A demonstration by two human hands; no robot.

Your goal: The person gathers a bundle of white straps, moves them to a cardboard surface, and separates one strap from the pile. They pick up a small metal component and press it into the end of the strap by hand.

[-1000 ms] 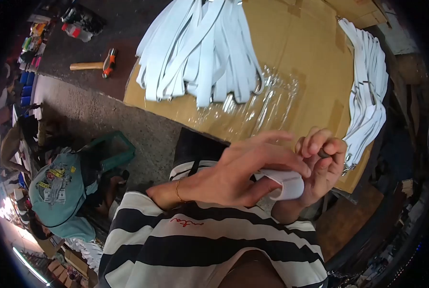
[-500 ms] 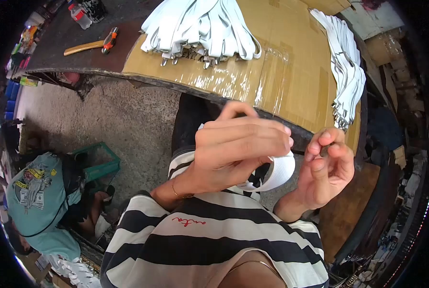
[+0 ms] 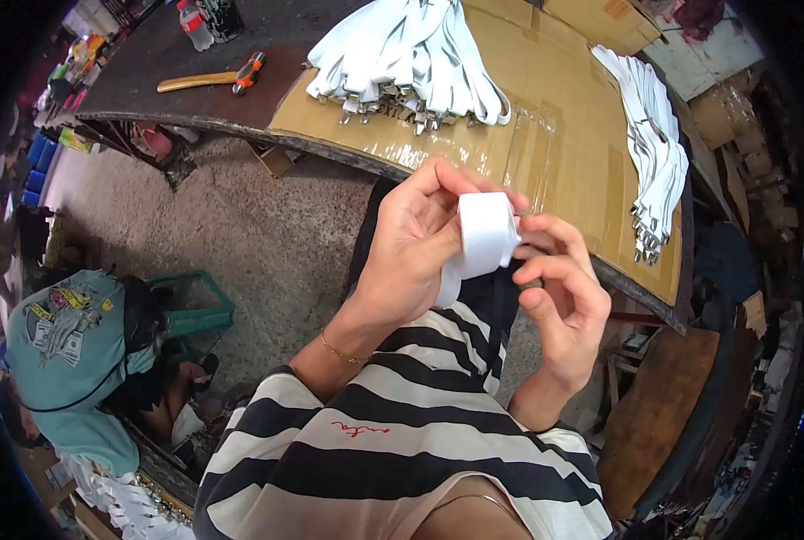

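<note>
My left hand (image 3: 411, 238) grips a wide white strap (image 3: 485, 236) that curls into a loop, with its tail hanging below the fingers. Close beside it is my right hand (image 3: 571, 310), its thumb and forefinger pinched around a small dark round piece (image 3: 532, 283) of a kind I cannot make out. The other right fingertips reach the strap's far edge, partly hidden behind it. Both hands are in front of the table's near edge. Beyond them, a pile of white lanyards (image 3: 411, 58) with metal clips lies on the cardboard (image 3: 564, 180).
A second bundle of white lanyards (image 3: 651, 144) lies at the right of the table. A hammer (image 3: 213, 79) and a bottle (image 3: 195, 27) rest on the dark tabletop at left. A person (image 3: 73, 360) in a green shirt sits lower left, near a green stool (image 3: 199, 319).
My left hand has turned, bringing the strap loop upright into fuller view. My right hand has moved left, up to the strap. The view has shifted slightly.
</note>
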